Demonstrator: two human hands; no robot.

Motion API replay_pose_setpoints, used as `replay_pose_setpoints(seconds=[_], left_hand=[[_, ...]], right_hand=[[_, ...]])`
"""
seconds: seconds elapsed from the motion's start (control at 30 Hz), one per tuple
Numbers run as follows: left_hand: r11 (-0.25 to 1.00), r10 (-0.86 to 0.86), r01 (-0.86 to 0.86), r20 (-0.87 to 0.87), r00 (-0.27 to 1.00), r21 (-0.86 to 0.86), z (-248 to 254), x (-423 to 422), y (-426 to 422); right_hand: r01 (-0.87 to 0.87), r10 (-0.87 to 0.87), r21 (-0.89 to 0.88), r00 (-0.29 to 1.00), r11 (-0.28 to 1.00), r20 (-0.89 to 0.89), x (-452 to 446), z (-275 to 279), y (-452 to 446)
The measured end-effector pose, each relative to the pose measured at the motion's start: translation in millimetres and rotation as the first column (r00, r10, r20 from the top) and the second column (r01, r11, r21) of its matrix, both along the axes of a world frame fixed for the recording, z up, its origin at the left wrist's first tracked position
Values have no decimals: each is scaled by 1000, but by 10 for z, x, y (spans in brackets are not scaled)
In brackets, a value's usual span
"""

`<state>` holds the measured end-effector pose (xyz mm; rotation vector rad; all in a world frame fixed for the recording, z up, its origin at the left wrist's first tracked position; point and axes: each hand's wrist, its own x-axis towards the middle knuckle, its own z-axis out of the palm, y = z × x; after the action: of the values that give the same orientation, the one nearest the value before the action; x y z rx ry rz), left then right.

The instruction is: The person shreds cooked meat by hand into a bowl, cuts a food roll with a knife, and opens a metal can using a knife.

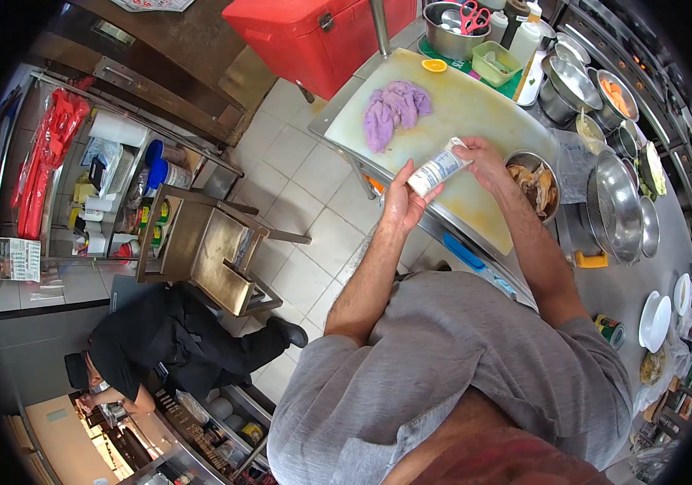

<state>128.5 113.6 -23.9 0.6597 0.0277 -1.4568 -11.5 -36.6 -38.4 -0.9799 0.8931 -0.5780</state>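
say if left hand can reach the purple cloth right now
Probably yes: nothing visible blocks the purple cloth, but the left hand holds the white container and would likely need freeing first.

On the cutting board [467, 105], the cloth [394, 113] lies near the left edge, the orange slice [434, 65] sits by the far left corner, and the bowl [530, 157] stands at the right edge. Beyond the far edge are the pot [441, 37], with scissors [475, 17] in it, and the tub [501, 76]. The container [438, 168] is between the left hand [405, 199] and right hand [483, 161], above the near edge.
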Motion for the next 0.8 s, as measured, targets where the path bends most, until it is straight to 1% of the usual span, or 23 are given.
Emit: replay_pose_setpoints(seconds=[0.13, 0.2, 0.33, 0.4, 0.43, 0.53, 0.6, 0.73, 0.8], left_hand=[[1000, -20, 20, -15, 1000, -13, 4, 11, 21], [1000, -13, 13, -2, 1000, -10, -4, 4, 26], [999, -15, 15, 14, 1000, -28, -49, 33, 28], [1000, -13, 13, 13, 1000, -17, -87, 41, 14], [1000, -10, 10, 13, 1000, -7, -110, 40, 10], [1000, -18, 18, 5, 1000, -12, -139, 48, 12], [1000, -21, 21, -1, 1000, -1, -143, 51, 19], [1000, -1, 1, -1, 1000, 19, -142, 40, 19], [1000, -13, 13, -20, 1000, 2, -165, 47, 9]], right_hand=[[65, -66, -63, 998, 996, -9, 10, -132, -41], [128, -126, -144, 992, 981, 25, 35, -151, -43], [201, -201, -122, 980, 972, 12, 61, -61, -33], [69, -78, 100, 993, 993, 87, 23, 33, -44], [74, -82, 101, 993, 992, 86, 26, 46, -19], [53, -59, 66, 995, 996, 77, 23, -15, -16], [120, -120, 17, 993, 993, -4, 41, -130, -56], [197, -197, -20, 980, 980, -21, 49, -178, -62], [229, -228, -66, 973, 971, 14, 86, -247, -87]])
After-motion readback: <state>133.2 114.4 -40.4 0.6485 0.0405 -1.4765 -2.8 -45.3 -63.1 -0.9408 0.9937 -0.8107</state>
